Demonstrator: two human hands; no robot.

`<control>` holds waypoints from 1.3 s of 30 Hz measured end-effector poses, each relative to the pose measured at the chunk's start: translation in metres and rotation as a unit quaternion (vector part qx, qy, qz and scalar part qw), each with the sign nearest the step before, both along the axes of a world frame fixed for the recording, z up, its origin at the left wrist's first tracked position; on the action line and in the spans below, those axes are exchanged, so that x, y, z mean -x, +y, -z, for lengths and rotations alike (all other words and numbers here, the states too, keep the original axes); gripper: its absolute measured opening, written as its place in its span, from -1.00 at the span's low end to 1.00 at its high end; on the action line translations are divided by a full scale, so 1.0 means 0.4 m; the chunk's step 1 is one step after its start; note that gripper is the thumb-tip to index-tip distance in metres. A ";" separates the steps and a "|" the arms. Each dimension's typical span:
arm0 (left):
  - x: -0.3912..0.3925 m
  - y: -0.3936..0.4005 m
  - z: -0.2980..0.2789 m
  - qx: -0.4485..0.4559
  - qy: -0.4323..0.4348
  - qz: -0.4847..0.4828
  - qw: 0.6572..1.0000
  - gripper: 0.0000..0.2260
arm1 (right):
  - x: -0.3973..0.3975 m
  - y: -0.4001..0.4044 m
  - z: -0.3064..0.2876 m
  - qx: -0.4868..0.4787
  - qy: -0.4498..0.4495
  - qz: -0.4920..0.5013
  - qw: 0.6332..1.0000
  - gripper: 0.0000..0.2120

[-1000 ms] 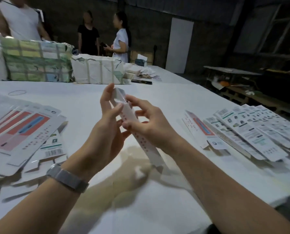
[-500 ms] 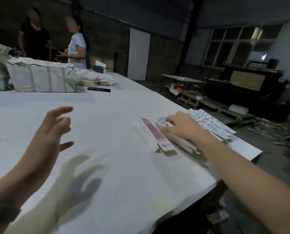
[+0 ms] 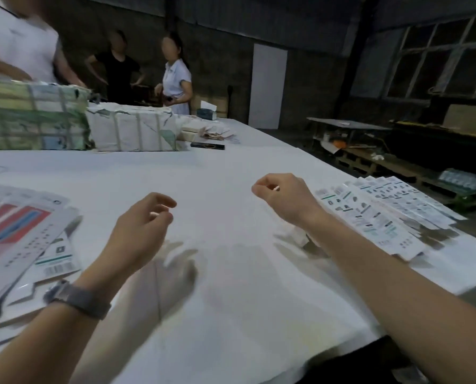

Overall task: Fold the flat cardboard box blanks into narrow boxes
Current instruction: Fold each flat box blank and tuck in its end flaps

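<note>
While empty, both hands [image 3: 140, 231] aloft.

Both forearms reached forward, bare. Left hand [image 3: 140, 231] hovered palm inward, fingers loosely curled, holding nothing; a grey watch [image 3: 77, 297] sat on that wrist. Right hand [image 3: 285, 198] was raised further out, back toward the camera, fingers loosely curled, thumb near forefinger, nothing held.

wrapped bundles [image 3: 79, 120] far-left on table [image 3: 231, 273] | phone [image 3: 207, 145] beside | three people [image 3: 117, 70] behind
</note>
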State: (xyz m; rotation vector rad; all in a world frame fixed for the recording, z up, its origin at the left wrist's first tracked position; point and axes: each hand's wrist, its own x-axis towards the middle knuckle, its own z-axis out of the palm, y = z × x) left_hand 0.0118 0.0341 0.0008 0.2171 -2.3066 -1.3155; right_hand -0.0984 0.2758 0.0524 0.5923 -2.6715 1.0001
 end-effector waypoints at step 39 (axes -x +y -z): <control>-0.054 0.021 -0.070 -0.248 0.085 0.088 0.961 -0.74 | -0.120 -0.262 0.079 0.391 -0.082 -0.207 0.893 -0.82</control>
